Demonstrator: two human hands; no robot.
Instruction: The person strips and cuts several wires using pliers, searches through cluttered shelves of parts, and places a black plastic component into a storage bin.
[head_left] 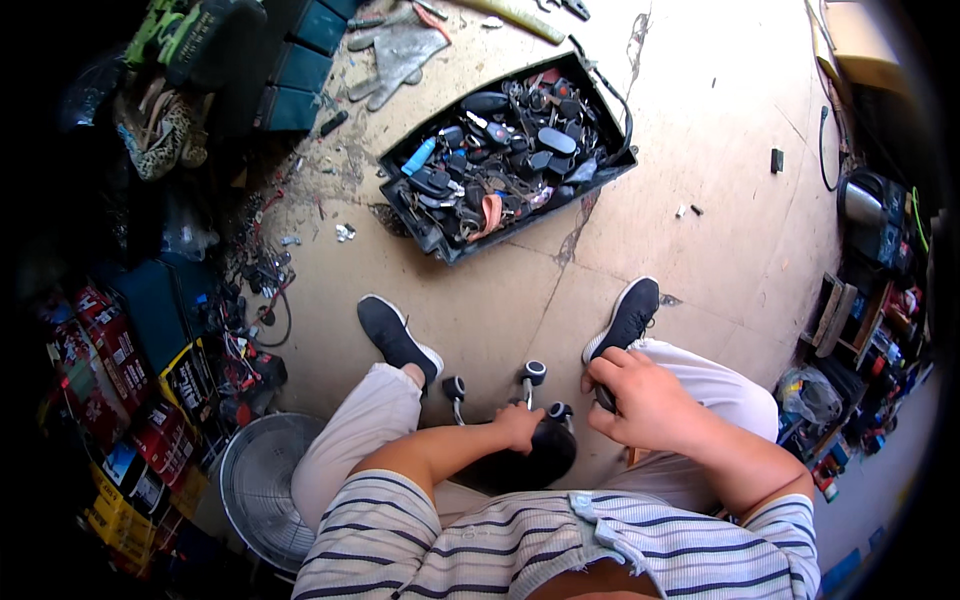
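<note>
My right hand (640, 398) is closed above my right thigh, its fingers pinching a small dark object (605, 398) that looks like a key fob and is partly covered. Between my knees, my left hand (518, 428) curls over the front of a round black stool seat (545, 455). Below that seat show the stool's casters (533, 373) on metal legs. On the floor beyond my feet lies a black plastic bin (450, 250), heaped with car keys and fobs (520, 150). A light-blue piece (420, 156) and a pinkish strap (490, 215) stand out in the heap.
Grey work gloves (395, 55) lie behind the bin. Scraps and wires (265, 280) litter the left floor beside colourful boxes (110, 340). A round fan (270, 490) stands by my left leg. At the right are a kettle (862, 200) and cluttered shelves (860, 330).
</note>
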